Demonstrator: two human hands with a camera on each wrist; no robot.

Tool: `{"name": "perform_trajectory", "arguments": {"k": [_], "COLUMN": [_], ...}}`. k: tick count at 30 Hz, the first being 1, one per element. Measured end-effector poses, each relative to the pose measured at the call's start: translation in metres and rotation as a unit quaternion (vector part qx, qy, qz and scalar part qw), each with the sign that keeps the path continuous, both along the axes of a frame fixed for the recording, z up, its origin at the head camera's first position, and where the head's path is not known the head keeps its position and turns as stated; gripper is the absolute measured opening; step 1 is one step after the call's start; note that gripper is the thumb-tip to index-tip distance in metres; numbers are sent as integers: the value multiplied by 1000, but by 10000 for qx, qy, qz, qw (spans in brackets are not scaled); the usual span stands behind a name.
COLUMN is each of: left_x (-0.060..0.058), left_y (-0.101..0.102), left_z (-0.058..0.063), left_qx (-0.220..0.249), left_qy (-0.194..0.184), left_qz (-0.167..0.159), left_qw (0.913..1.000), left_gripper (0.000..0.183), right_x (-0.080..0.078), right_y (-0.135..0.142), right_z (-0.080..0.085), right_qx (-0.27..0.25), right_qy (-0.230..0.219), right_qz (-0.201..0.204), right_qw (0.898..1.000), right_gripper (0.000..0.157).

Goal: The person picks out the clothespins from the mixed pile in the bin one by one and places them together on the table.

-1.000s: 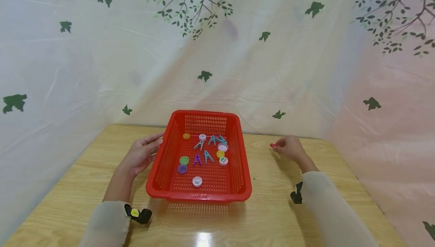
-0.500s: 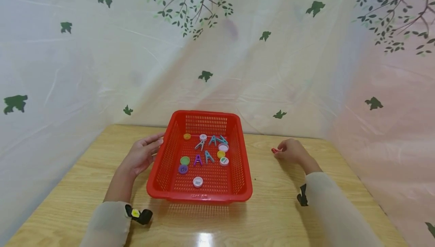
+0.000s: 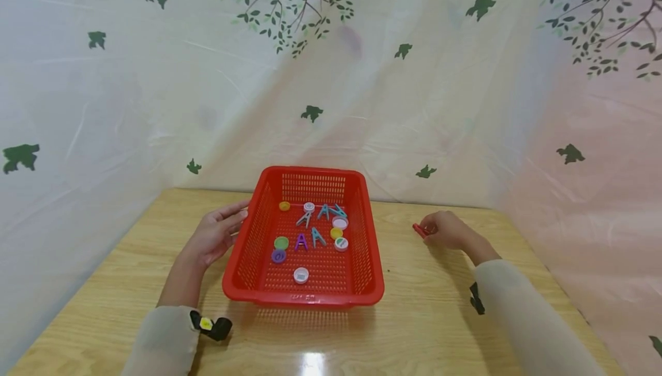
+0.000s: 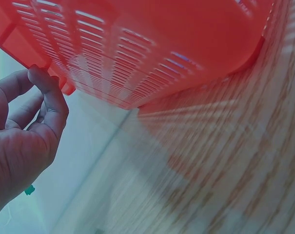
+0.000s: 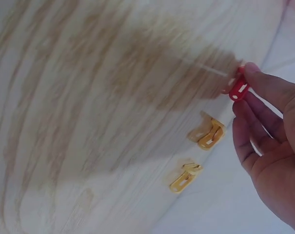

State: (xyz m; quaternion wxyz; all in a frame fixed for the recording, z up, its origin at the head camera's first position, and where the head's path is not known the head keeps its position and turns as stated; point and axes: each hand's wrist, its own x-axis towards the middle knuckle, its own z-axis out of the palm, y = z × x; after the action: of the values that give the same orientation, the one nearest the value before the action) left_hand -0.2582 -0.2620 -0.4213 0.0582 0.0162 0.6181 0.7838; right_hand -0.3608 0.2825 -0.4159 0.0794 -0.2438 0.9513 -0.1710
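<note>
A red plastic basket point(image 3: 302, 298) stands on the table. Inside it lie several clothespins, such as a purple one point(image 3: 301, 242) and a blue one point(image 3: 318, 237), and several bottle caps, such as a green one point(image 3: 281, 243). My left hand point(image 3: 217, 235) is at the basket's left side, its loosely bent fingertips touching the rim. Right of the basket, my right hand point(image 3: 451, 231) pinches a red clothespin point(image 5: 239, 88) between thumb and fingers, close to the tabletop. Two yellow clothespins point(image 5: 212, 134) lie near that hand in the right wrist view; in the head view they are hidden.
The wooden table point(image 3: 403, 330) ends at the back against a pale curtain point(image 3: 207, 88) with printed leaves, which also encloses both sides. A white cap point(image 3: 301, 275) lies near the basket's front wall.
My right hand has come slightly nearer with the red clothespin, and its forearm has swung right. The left hand and basket have stayed in place.
</note>
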Motion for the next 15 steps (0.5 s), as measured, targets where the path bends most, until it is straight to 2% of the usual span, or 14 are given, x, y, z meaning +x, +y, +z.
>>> {"name": "perform_trajectory", "arguments": {"k": [10, 15], "left_x": [-1, -1], "left_y": [-1, -1], "left_z": [1, 0], "left_qx": [21, 34], "left_qy": [2, -31], "left_qz": [3, -2], "left_qw": [10000, 10000], "left_gripper": [53, 54], "right_x": [1, 3], "right_y": [-3, -5], "right_z": [-4, -7], "right_qx": [40, 31], "right_qy": [469, 562], "right_qz": [-199, -378], "right_qw": [9987, 9977], "right_gripper": [12, 10]}}
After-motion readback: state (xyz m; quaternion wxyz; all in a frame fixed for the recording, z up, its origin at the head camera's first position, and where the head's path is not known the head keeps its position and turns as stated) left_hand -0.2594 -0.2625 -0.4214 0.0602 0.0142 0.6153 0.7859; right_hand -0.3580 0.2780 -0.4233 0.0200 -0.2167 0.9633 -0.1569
